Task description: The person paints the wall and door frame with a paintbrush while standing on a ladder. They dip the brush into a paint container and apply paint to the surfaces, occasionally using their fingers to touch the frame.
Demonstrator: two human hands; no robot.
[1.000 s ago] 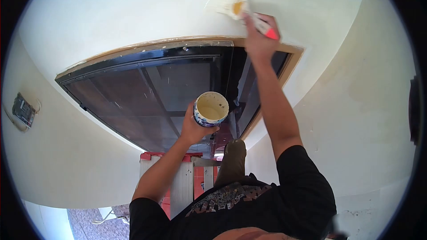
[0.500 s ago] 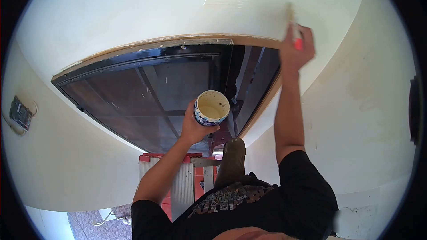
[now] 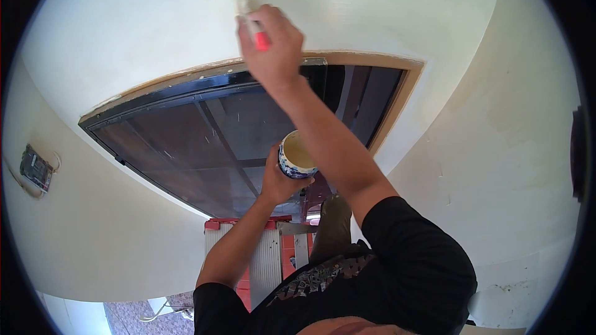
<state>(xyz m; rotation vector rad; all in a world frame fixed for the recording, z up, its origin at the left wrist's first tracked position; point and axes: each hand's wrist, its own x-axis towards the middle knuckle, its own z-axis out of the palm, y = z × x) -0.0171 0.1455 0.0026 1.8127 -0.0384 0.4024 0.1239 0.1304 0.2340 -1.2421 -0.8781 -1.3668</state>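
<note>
My right hand (image 3: 273, 46) grips a paintbrush (image 3: 246, 9) with a red-ended handle. Its pale bristles, a little blurred, are against the white wall (image 3: 155, 18) above the door frame, and a shadow falls beside them. Lower down, my left hand (image 3: 282, 177) is wrapped round a paint-smeared can (image 3: 297, 169) and keeps it upright. Cream-coloured paint shows inside the can. My right forearm crosses in front of the can's right side and hides part of it.
Below the brush is a dark door (image 3: 180, 130) in a wooden frame (image 3: 397, 105). A metal ladder (image 3: 267, 267) with red parts stands beneath me. An open electrical box (image 3: 36, 169) with loose wires sits on the left wall.
My right hand has swept the brush left along the wall, from above the frame's right end to above its middle. Wet streaks seen earlier are smoothed. My left hand still holds the can.
</note>
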